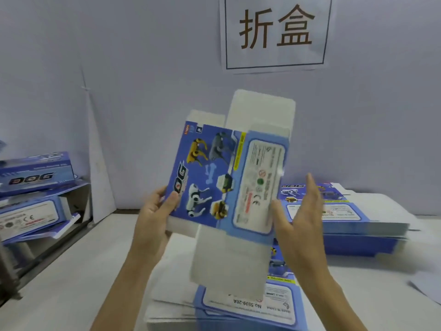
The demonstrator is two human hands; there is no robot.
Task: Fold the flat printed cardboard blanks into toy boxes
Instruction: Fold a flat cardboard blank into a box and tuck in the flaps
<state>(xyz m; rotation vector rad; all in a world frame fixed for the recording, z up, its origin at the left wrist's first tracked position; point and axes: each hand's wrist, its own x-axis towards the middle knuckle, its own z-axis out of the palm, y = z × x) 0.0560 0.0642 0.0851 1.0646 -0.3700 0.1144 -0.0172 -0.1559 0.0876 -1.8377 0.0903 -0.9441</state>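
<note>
The person holds a blue printed cardboard blank (214, 177) up off the white table (78, 271). It is tilted, with its picture side of toy dogs facing them. The left hand (152, 218) pinches it at the lower left corner, thumb on the printed face and the other fingers curled behind the edge. Up and to the right of that grip the blank spreads wide. Plain white flaps stand free along its top edge, and one long white flap hangs below the printed panels.

The right hand (300, 225) stands at the blank's right edge, opposite the grip. Its fingers are straight and together, pointing up, and it holds nothing. Its thumb reaches toward the lower corner of the label panel, but the blur hides whether it touches.

Directly beneath the grip a pile of flat blue blanks (250, 306) lies on the table, its near edge running out of view. A second, thicker stack of flat blanks (353, 225) lies beyond the right hand, back against the pale wall (143, 56). Well to the left of the grip, folded blue boxes marked DOG (35, 173) sit stacked at the table's left edge, and a broad stretch of tabletop lies between them and the left forearm. On the wall above the blank's top flaps hangs a white paper sign with two dark characters (276, 32), with wall showing between the two.
</note>
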